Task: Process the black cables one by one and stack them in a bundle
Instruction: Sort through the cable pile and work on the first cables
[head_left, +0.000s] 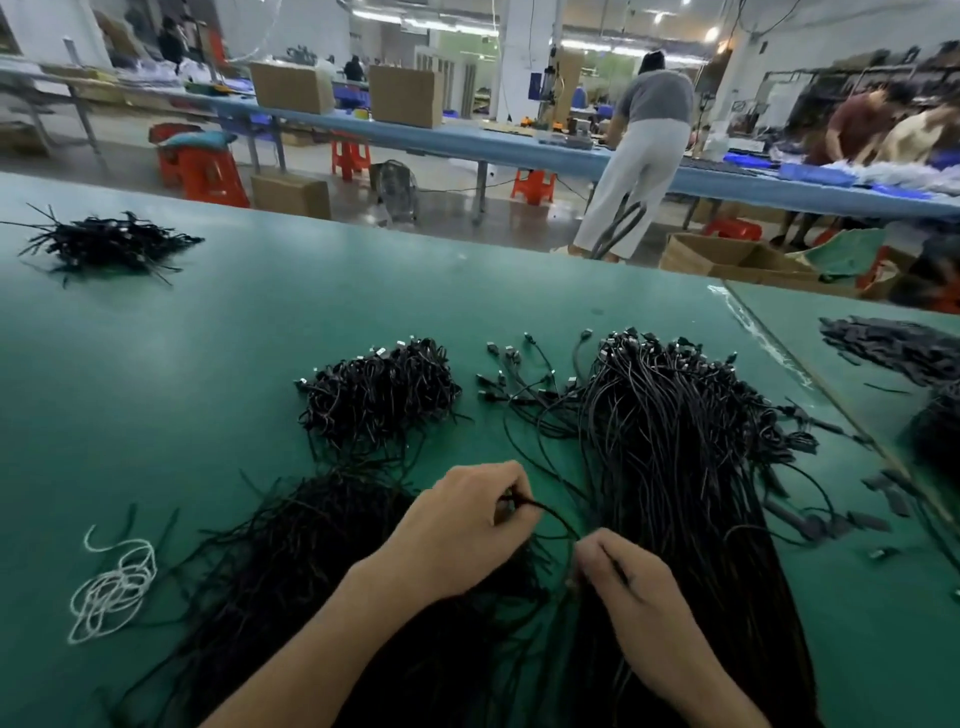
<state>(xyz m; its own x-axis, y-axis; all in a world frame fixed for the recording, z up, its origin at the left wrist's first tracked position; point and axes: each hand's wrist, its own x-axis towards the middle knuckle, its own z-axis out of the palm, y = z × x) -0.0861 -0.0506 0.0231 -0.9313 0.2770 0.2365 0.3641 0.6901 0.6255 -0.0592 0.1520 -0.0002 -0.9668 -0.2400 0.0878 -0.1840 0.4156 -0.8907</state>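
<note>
Head view, hands pinching black cable

A green work table filled the foreground. Beyond it ran a long blue bench carrying cardboard boxes, with orange plastic stools and a floor fan on the glossy brown floor. Strip lights glowed overhead. A person in white trousers stood at the bench.

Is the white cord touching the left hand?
Apart. The head view shows bare green table between the white cord and the left hand.
</note>
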